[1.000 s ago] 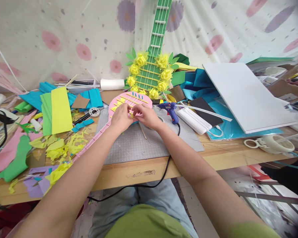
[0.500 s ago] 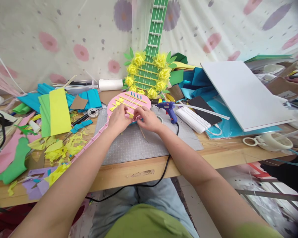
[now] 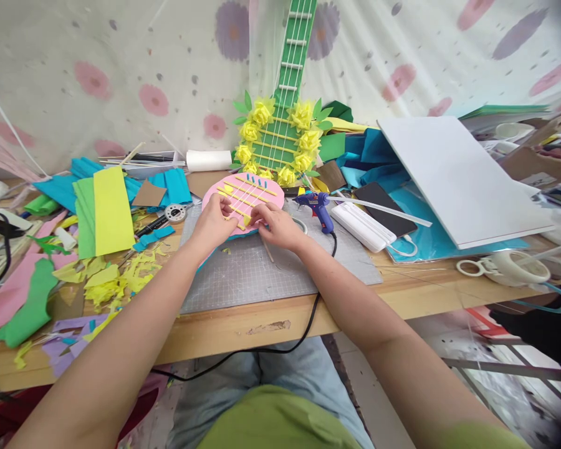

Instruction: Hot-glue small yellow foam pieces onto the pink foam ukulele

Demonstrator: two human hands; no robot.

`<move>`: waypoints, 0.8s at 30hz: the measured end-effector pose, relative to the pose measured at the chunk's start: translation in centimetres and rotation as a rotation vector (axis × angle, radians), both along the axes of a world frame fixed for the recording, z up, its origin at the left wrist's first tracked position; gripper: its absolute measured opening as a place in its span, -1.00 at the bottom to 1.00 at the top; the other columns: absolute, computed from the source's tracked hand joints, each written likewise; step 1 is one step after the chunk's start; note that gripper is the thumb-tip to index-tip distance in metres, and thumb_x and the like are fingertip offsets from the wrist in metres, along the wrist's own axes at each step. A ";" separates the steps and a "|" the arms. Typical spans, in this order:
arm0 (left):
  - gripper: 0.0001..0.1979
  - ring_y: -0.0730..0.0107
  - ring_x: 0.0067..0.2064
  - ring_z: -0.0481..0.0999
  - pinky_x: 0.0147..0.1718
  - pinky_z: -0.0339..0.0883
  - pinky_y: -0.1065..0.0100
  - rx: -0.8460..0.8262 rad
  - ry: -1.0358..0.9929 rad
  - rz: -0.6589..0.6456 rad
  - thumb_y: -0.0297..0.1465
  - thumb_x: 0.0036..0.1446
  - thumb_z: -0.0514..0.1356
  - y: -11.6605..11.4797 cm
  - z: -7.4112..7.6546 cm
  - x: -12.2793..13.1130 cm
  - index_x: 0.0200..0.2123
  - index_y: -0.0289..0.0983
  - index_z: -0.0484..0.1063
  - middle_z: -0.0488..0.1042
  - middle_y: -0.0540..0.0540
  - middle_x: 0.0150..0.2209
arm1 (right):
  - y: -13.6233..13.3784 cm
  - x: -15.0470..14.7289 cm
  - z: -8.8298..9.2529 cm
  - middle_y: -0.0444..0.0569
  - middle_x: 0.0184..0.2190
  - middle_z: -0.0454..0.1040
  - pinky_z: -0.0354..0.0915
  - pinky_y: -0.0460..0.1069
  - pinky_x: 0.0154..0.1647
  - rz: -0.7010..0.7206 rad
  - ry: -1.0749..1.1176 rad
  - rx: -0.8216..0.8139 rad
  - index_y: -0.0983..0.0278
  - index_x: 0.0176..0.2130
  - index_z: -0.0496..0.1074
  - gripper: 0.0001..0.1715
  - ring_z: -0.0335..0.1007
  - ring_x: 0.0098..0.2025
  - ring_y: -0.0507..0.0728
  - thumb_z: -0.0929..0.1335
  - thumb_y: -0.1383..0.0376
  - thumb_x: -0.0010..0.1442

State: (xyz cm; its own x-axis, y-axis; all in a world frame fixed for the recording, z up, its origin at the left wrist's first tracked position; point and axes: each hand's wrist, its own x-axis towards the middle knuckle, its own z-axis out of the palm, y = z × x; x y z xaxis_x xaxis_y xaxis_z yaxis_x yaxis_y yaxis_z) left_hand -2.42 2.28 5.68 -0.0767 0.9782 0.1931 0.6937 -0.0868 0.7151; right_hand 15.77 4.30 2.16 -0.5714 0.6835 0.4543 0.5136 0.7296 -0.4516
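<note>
A pink paper guitar [image 3: 267, 191] with yellow strips, white strings and small blue pegs lies on the grey cutting mat [image 3: 280, 277]. Its underside edge is blue. Over the left part of the guitar body, my left hand [image 3: 214, 219] has its fingers curled toward the thumb; whatever is between them is hidden. My right hand [image 3: 279, 226] rests at the lower right of the body, fingertips bent together by a small yellow piece [image 3: 247, 220]. I cannot make out what these fingers hold. The guitar's neck is mostly behind my left arm.
Behind stands a green paper guitar [image 3: 280, 140] ringed with yellow flowers. A blue glue gun [image 3: 318, 206] lies right of my hands, its black cord hanging over the table edge. A white power strip [image 3: 363, 226] and a white board [image 3: 462, 181] are further right. Paper scraps [image 3: 105, 284] cover the left.
My left hand has moved left, away from my right hand, uncovering more strings and a yellow piece. My right hand stays nearly in place.
</note>
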 end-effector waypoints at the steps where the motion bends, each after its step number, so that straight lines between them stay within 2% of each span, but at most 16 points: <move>1: -0.65 0.37 -0.25 0.42 -0.24 0.31 0.30 0.010 -0.002 0.008 -0.49 -0.19 0.20 0.0 0.1 0.0 -0.29 -0.20 0.17 0.37 -0.02 -0.29 | 0.0 0.0 0.0 -0.01 -0.23 0.50 0.26 0.06 -0.10 0.008 0.009 -0.003 0.22 -0.17 0.27 -0.60 0.31 -0.03 0.18 0.18 0.53 -0.02; 7: -0.66 0.38 -0.27 0.42 -0.22 0.31 0.30 0.065 -0.001 0.022 -0.50 -0.17 0.15 0.4 0.1 -0.9 -0.25 -0.20 0.19 0.36 0.00 -0.31 | -0.4 0.1 0.4 -0.05 -0.30 0.53 0.24 0.08 -0.06 0.012 0.048 -0.025 0.22 -0.20 0.26 -0.60 0.32 -0.07 0.18 0.17 0.54 -0.05; 12: -0.67 0.39 -0.30 0.42 -0.23 0.30 0.30 0.058 0.004 0.045 -0.52 -0.18 0.15 1.0 0.0 -1.8 -0.26 -0.20 0.20 0.37 0.00 -0.32 | -0.8 -0.1 0.7 -0.03 -0.26 0.52 0.26 0.06 -0.12 0.040 0.022 0.002 0.22 -0.20 0.27 -0.62 0.31 -0.07 0.18 0.17 0.53 -0.02; 18: -0.70 0.39 -0.30 0.42 -0.24 0.30 0.31 0.032 -0.012 0.038 -0.53 -0.18 0.16 0.8 0.6 -1.8 -0.31 -0.20 0.20 0.38 0.00 -0.33 | -0.9 -0.3 0.5 -0.01 -0.24 0.51 0.25 0.03 -0.11 0.036 -0.033 0.051 0.23 -0.19 0.25 -0.63 0.31 -0.07 0.16 0.18 0.54 0.00; 24: -0.70 0.38 -0.29 0.42 -0.23 0.31 0.31 0.016 0.048 0.023 -0.51 -0.15 0.16 0.7 0.7 -1.7 -0.28 -0.21 0.20 0.38 -0.01 -0.32 | -0.7 -0.4 0.2 -0.03 -0.28 0.51 0.25 0.03 -0.14 0.055 -0.069 0.083 0.24 -0.19 0.25 -0.61 0.32 -0.09 0.16 0.16 0.55 -0.02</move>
State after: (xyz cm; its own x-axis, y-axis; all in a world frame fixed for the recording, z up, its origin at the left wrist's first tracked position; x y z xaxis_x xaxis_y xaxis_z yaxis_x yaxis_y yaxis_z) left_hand -4.11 2.97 6.38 -0.0893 0.9730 0.2129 0.7288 -0.0819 0.6798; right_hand 15.37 3.56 2.38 -0.6393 0.6115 0.4663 0.4994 0.7912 -0.3529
